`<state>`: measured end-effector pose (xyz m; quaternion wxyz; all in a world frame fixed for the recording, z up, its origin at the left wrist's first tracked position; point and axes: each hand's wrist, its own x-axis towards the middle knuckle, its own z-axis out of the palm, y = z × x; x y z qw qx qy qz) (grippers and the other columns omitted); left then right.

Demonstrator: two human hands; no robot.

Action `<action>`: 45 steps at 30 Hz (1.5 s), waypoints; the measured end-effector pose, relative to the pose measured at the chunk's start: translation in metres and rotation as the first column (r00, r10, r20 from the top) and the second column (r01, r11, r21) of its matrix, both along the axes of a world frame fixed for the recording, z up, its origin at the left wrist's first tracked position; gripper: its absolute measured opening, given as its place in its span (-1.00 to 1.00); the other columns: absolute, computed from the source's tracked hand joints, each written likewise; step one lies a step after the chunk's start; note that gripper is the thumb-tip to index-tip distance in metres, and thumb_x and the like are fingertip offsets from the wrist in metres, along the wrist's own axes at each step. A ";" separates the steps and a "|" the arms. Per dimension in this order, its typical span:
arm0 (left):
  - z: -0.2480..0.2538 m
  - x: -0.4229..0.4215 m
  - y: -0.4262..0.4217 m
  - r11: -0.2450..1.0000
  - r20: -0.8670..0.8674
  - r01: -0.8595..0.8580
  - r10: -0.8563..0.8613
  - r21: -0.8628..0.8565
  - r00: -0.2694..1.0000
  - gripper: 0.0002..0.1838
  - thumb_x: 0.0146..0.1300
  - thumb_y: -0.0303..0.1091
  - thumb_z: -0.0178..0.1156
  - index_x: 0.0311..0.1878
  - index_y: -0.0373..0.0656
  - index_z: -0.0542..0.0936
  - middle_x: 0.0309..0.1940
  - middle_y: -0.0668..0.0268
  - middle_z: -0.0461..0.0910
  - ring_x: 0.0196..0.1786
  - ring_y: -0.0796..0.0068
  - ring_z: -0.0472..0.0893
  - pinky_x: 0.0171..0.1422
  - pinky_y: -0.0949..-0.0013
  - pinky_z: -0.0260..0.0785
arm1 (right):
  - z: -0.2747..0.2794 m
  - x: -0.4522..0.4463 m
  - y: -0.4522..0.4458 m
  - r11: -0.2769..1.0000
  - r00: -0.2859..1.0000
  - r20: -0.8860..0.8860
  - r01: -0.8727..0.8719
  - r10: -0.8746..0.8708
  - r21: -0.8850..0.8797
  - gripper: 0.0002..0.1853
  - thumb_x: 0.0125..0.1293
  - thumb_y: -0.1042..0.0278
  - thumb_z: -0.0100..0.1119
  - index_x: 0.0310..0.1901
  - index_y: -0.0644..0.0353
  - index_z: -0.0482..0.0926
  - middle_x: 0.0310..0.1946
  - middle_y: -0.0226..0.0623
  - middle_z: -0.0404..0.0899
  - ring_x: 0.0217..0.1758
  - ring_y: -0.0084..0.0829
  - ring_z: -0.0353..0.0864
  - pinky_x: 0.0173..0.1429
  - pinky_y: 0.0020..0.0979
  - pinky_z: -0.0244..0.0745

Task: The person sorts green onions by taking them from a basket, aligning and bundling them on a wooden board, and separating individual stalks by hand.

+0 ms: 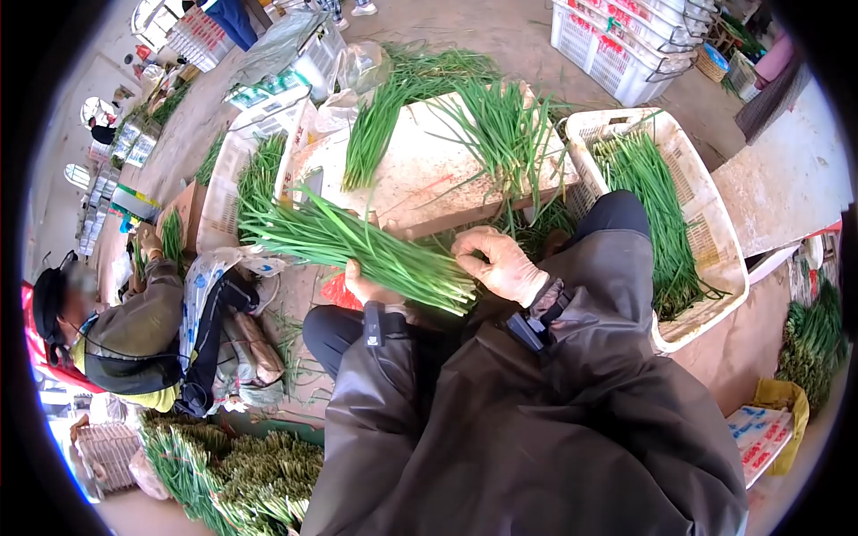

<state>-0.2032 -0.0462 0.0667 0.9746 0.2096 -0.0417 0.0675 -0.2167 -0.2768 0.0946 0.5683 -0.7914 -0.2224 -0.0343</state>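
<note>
Fanning out leftward, a bunch of long green stalks (375,253) is being clamped in the left hand (360,282) above the knees. Its pale cut ends are being met by the right hand (502,264), curled, thumb and finger close together; whether anything is being pinched cannot be told. More stalks are being held up by the white board (416,147) ahead, and others by the cream crate (715,237) at right. Now the lettering: red marks are being displayed on the stacked crates (581,49), blue and red print on the white box (758,439), all too small to be read.
</note>
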 end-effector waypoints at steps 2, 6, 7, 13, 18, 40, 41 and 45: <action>0.001 0.000 0.003 1.000 0.031 0.006 -0.006 0.013 1.000 -0.09 0.11 -0.01 0.45 0.57 0.19 0.35 0.35 0.34 0.60 0.29 0.13 0.62 0.47 -0.13 0.36 | 0.005 -0.005 0.002 1.000 0.998 -0.054 -0.008 0.009 0.022 -0.85 0.34 0.33 0.37 -0.14 0.15 0.66 -0.11 -0.24 0.71 0.11 -0.13 0.65 0.23 -0.21 0.54; -0.004 -0.001 0.003 1.000 0.028 0.022 -0.022 0.007 0.999 -0.07 0.13 -0.02 0.45 0.60 0.20 0.32 0.33 0.35 0.61 0.31 0.11 0.61 0.46 -0.15 0.38 | -0.006 -0.004 0.007 0.998 0.998 0.030 -0.051 0.052 -0.048 -0.84 0.33 0.32 0.38 -0.14 0.15 0.65 -0.11 -0.23 0.68 0.12 -0.10 0.63 0.23 -0.18 0.53; -0.006 0.000 0.004 0.999 0.037 0.033 -0.034 0.009 0.999 -0.07 0.13 -0.02 0.44 0.60 0.20 0.31 0.33 0.34 0.61 0.31 0.11 0.61 0.45 -0.16 0.39 | -0.008 -0.003 0.008 0.997 0.996 0.061 -0.055 0.059 -0.059 -0.84 0.32 0.33 0.38 -0.14 0.15 0.65 -0.11 -0.22 0.68 0.12 -0.08 0.62 0.23 -0.17 0.53; -0.004 -0.003 0.010 0.999 0.058 0.045 -0.047 0.028 0.997 -0.06 0.17 0.03 0.43 0.63 0.25 0.27 0.45 0.42 0.51 0.43 0.15 0.52 0.46 -0.14 0.38 | -0.012 0.004 -0.014 0.874 0.939 0.264 0.312 -0.222 -0.374 -0.93 0.29 0.35 0.30 -0.24 0.08 0.68 -0.25 -0.22 0.71 -0.10 -0.06 0.71 0.04 -0.08 0.60; -0.010 0.002 0.029 0.989 0.185 0.149 -0.149 0.016 0.971 -0.02 0.24 0.10 0.36 0.69 0.36 0.14 0.64 0.48 0.26 0.62 0.18 0.29 0.51 -0.12 0.33 | -0.006 0.008 -0.037 0.173 0.886 -0.397 -0.364 -0.237 -0.915 -0.69 0.33 0.29 0.22 0.05 0.04 0.80 0.07 -0.12 0.78 0.19 -0.20 0.77 0.08 -0.18 0.64; 0.005 -0.002 -0.007 0.992 0.020 0.119 -0.119 -0.033 0.993 -0.02 0.09 -0.09 0.44 0.61 0.06 0.27 0.10 0.29 0.57 -0.05 0.31 0.60 0.11 0.03 0.59 | -0.040 0.007 0.016 0.989 0.889 -0.457 0.084 -0.018 0.124 -0.79 0.42 0.25 0.37 -0.21 0.24 0.68 -0.39 -0.31 0.66 -0.30 -0.43 0.57 -0.12 -0.36 0.50; 0.004 -0.001 -0.006 0.991 0.047 0.122 -0.119 -0.048 0.992 -0.04 0.10 -0.10 0.44 0.60 0.07 0.28 0.06 0.31 0.56 -0.07 0.34 0.59 0.10 0.06 0.58 | -0.047 0.008 0.013 0.994 0.897 -0.431 0.109 -0.098 0.000 -0.76 0.40 0.20 0.38 -0.22 0.23 0.69 -0.40 -0.20 0.67 -0.32 -0.32 0.63 -0.12 -0.30 0.53; -0.007 0.002 0.002 0.975 0.212 0.197 -0.173 -0.098 0.962 -0.18 0.35 -0.13 0.33 0.63 0.12 0.24 0.09 0.33 0.51 -0.05 0.40 0.53 0.20 0.08 0.52 | -0.048 0.007 0.004 0.884 0.916 -0.201 0.246 -0.346 -0.398 -0.74 0.38 0.13 0.29 -0.16 0.18 0.68 -0.24 0.04 0.72 -0.09 0.09 0.71 0.02 -0.03 0.58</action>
